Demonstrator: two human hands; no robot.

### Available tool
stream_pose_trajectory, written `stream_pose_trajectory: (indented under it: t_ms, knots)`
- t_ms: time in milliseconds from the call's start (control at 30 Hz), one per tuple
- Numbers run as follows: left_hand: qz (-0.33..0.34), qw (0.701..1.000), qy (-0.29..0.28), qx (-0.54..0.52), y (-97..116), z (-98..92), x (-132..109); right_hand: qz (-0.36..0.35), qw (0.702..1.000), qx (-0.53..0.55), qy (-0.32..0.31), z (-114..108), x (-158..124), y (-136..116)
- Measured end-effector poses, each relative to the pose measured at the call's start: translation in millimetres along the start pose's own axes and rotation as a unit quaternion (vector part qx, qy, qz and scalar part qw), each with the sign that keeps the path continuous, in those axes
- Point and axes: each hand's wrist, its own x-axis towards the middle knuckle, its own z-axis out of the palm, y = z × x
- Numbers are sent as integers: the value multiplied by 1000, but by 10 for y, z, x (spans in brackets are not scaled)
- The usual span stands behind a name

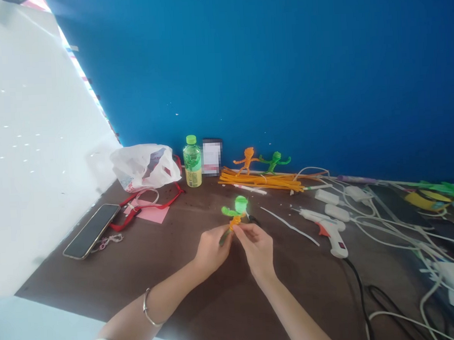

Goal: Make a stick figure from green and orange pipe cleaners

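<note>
Both forearms reach in from the near edge of the desk [103, 278] and angle toward its middle. The left hand [212, 251] and right hand [257, 250] come close together, wrists slightly bent, and hold a green-and-orange pipe-cleaner figure [235, 213] in a narrow pinch between fingers and thumbs, just above the desk. A silver bangle [147, 308] circles the left wrist. To the right of the hands lies a white hot glue gun [326, 229]. Toward the far edge, an orange pipe-cleaner bundle [261, 181] lies below an orange pipe-cleaner figure [247, 160] and a green pipe-cleaner figure [275, 161].
</note>
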Motion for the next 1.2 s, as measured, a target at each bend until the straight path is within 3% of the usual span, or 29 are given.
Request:
stream_pose_trajectory:
  t_ms: [100,267,367,467,533,667,733,867,967,1033,1067,1200]
  knots:
    - [-11,999,-26,-37,40,-33,13,16,999,36,-22,-11,0,4]
    - [-72,971,-100,-206,99,-60,74,31,990,126,-63,-14,19,-36]
    - [-117,917,-163,-345,79,-61,91,90,969,198,-117,10,13,-83]
    - [-178,848,-194,-459,50,-47,89,99,967,208,-111,23,2,-78]
    - [-193,832,-187,-485,39,-21,81,77,977,184,-77,20,-2,-39]
    - [-193,841,-157,-480,21,54,60,53,986,158,-24,19,-5,45]
    - [-198,830,-171,-493,12,73,52,81,978,188,-39,27,-7,60]
    - [-216,779,-239,-538,10,34,51,152,955,229,-114,33,-10,59]
    - [-235,746,-297,-548,27,-4,57,162,951,224,-136,14,-3,56]
    - [-237,758,-302,-527,39,-1,53,145,958,212,-127,-5,10,47]
    - [-232,784,-282,-503,44,10,48,131,963,201,-123,-15,18,39]
    - [-145,937,-108,-300,45,53,10,64,984,129,-102,-43,37,7]
